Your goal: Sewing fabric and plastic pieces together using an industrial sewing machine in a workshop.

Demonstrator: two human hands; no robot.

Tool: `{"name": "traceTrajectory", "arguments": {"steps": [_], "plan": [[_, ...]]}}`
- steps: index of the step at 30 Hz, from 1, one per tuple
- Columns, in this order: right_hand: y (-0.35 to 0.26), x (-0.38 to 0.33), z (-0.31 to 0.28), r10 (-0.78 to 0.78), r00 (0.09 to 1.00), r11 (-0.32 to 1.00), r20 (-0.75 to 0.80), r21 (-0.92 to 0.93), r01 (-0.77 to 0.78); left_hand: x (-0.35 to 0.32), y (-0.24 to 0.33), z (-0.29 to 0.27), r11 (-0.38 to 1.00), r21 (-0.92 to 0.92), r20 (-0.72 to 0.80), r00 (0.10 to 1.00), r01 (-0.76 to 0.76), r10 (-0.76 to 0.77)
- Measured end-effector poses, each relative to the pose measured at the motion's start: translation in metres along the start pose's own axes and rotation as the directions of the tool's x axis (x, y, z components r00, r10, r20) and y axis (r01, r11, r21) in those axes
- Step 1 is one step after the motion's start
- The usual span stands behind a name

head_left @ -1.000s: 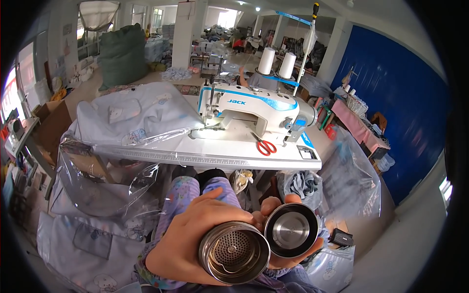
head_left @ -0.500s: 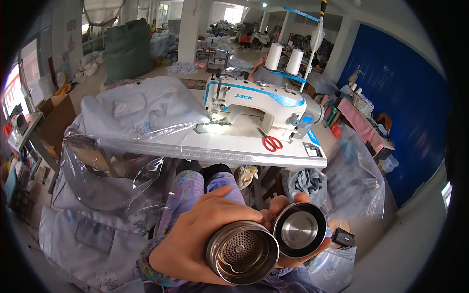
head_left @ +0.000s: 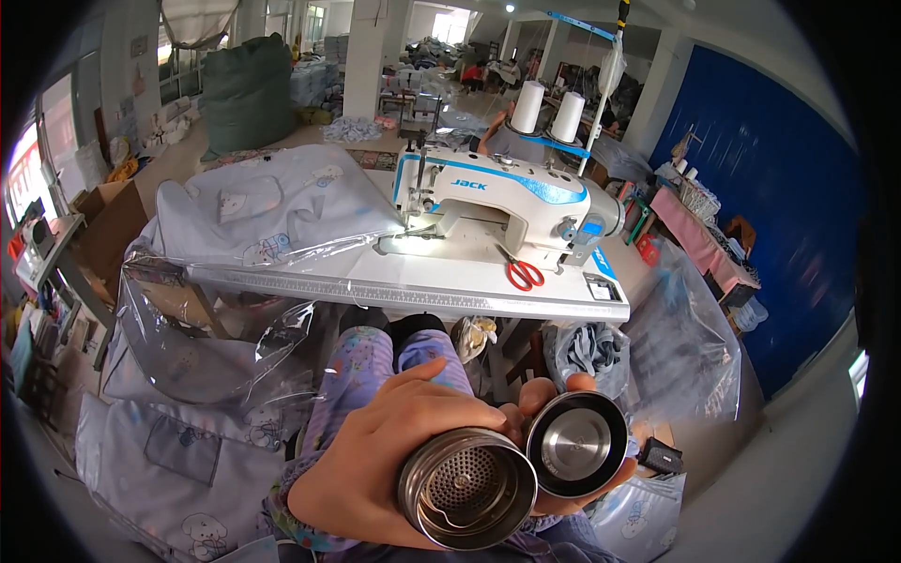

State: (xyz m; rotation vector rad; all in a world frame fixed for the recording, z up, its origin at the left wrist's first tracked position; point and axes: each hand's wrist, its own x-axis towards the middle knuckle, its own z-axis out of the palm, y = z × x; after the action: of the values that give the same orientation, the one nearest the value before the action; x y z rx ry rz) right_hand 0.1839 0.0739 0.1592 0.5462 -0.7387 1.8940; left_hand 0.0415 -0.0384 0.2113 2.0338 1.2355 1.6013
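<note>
Close in front of me, my left hand (head_left: 375, 450) wraps round a metal thermos flask (head_left: 514, 497), its open mouth facing up toward me. Inside that mouth sits a perforated tea strainer (head_left: 462, 480). Right beside the rim, my right hand (head_left: 612, 480) grips the flask's round lid (head_left: 574, 445), a dark ring with a shiny steel inner face turned to me. Lid and flask mouth are side by side, nearly touching. Below the rim the flask's body is mostly hidden by my left hand.
Ahead stands a white-and-blue sewing machine (head_left: 497, 192) on its table (head_left: 441, 298), with red-handled scissors (head_left: 524, 273) and two white thread cones (head_left: 527, 108). Pale printed fabric (head_left: 272, 202) covers the table's left side. At right hang a clear plastic sheet (head_left: 690, 347) and a bag of grey cloth strips (head_left: 591, 352).
Almost nothing differs. The view has shifted very slightly; both hands keep the flask and lid in the same place.
</note>
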Motion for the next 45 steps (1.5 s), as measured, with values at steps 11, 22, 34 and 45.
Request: {"name": "traceTrajectory", "arguments": {"steps": [11, 22, 34, 45], "plan": [[-0.0046, -0.002, -0.0013, 0.049, 0.999, 0.998, 0.001, -0.048, -0.049, 0.0002, -0.0001, 0.0012, 1.0, -0.01, 0.002, 1.0, 0.007, -0.007], [-0.006, -0.0006, -0.0035, 0.061, 0.997, 0.998, 0.043, -0.036, -0.059, 0.0, 0.0003, 0.001, 1.0, 0.005, 0.002, 1.0, 0.01, -0.01], [-0.0054, -0.0015, 0.001, 0.059, 0.998, 0.997, -0.027, -0.055, -0.06, -0.0004, 0.0014, -0.0001, 1.0, 0.0, -0.003, 1.0, 0.011, -0.011], [-0.0049, 0.0008, 0.0016, 0.057, 0.998, 0.998, 0.015, -0.017, -0.057, 0.0014, 0.0041, -0.0011, 1.0, 0.013, 0.002, 1.0, 0.006, -0.006]]}}
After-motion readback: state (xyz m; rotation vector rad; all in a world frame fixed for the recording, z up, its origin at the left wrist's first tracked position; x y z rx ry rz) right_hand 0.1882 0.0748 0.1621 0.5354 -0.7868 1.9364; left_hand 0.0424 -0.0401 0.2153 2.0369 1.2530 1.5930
